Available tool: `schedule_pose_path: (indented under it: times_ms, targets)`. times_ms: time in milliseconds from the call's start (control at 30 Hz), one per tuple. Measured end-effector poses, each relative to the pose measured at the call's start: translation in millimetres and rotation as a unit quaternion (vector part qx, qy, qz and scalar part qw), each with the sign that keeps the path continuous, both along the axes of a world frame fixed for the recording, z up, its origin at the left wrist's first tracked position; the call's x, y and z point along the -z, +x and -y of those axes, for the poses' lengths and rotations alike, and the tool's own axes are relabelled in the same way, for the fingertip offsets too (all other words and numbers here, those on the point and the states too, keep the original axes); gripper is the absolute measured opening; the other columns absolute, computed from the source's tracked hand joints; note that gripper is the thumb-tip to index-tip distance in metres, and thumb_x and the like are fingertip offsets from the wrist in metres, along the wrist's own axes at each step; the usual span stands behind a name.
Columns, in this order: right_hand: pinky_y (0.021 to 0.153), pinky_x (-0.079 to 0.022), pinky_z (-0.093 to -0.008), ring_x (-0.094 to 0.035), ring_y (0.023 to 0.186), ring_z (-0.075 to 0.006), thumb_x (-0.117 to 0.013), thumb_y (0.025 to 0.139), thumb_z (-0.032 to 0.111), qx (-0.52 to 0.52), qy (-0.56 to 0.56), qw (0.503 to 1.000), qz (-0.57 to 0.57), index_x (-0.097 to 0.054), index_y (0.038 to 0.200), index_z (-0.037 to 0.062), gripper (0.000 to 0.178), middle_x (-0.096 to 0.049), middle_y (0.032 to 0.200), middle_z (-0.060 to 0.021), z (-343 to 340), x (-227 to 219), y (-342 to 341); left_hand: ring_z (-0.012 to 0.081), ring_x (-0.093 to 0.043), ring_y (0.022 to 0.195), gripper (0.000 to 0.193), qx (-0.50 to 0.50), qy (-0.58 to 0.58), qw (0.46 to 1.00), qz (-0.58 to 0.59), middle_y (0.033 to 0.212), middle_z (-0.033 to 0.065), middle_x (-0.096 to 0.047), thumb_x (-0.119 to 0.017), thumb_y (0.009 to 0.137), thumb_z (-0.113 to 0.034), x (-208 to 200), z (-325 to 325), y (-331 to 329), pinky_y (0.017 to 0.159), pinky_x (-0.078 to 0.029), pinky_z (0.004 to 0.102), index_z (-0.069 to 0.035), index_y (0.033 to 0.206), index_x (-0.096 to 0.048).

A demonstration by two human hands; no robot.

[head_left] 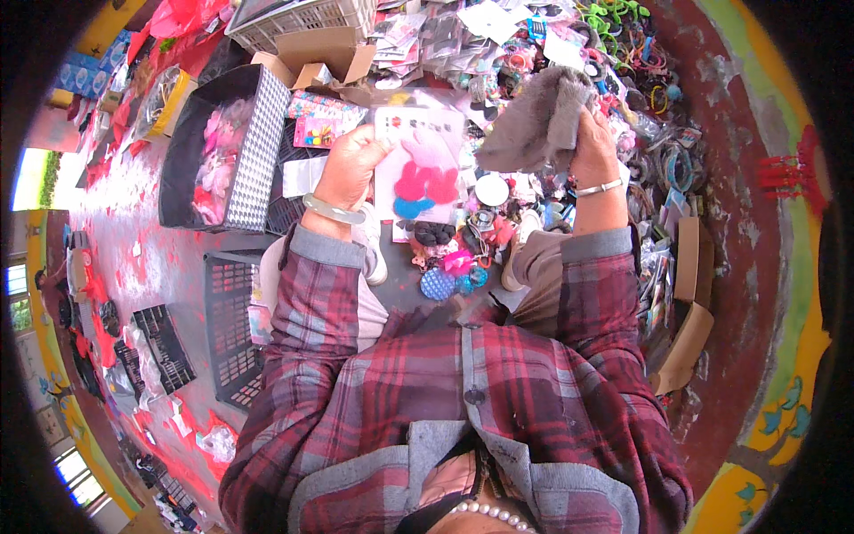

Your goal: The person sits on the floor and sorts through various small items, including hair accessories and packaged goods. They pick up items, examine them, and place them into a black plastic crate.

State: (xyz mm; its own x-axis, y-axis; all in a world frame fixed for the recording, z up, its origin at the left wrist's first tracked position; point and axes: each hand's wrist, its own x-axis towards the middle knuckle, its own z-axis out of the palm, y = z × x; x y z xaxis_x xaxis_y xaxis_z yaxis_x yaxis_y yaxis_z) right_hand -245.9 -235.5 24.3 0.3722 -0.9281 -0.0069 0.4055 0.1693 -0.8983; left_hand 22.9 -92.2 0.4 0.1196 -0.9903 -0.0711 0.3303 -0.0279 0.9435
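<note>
My left hand (pixel 347 169) pinches the left edge of a flat clear package (pixel 384 189) with soft-looking pink, red and blue round pieces inside. Raised to the right of it, my right hand (pixel 594 149) grips a rumpled grey cloth (pixel 534 120), which hangs to the left of my fingers. Below the package, between my feet, lies a small heap of hair ties and trinkets, with a blue patterned round piece (pixel 437 284) at its near end. A white round disc (pixel 492 190) sits just above this heap.
A houndstooth-sided box (pixel 258 147) with pink fluffy things stands at left, above a dark slatted crate (pixel 233 356). An open cardboard box (pixel 325 53) is beyond. Hair accessories and packets (pixel 676 169) pile up ahead and right, beside a cardboard carton (pixel 694 258).
</note>
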Motion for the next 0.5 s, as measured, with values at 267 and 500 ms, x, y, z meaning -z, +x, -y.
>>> schedule_pose_path:
  times_ms: [267, 500]
  targets:
    - [0.073, -0.048, -0.0297, -0.058, 0.085, -0.0153, -0.054, 0.086, 0.028, -0.231, 0.025, 0.973, -0.005, -0.054, 0.108, 0.0041, 0.032, -0.060, 0.096, -0.0046, -32.6, 36.6, 43.5, 0.0113, -0.059, 0.077, 0.018, -0.083, -0.025, 0.994, -0.072, 0.090, 0.0061, -0.062, -0.049, 0.086, -0.005, 1.4, 7.1, -28.2, 0.071, -0.047, 0.0250, 0.002, 0.101, -0.057]
    - [0.067, -0.048, -0.0258, -0.059, 0.072, -0.0134, -0.064, 0.072, -0.002, -0.178, 0.135, 0.975, 0.003, -0.059, 0.095, 0.0030, 0.024, -0.061, 0.081, -0.0024, -45.9, 21.2, 74.0, 0.0041, -0.051, 0.066, 0.017, -0.153, -0.054, 0.982, 0.099, 0.078, -0.0005, -0.059, -0.049, 0.086, -0.006, 10.7, 10.2, -42.6, 0.058, -0.042, 0.0200, 0.001, 0.097, -0.060]
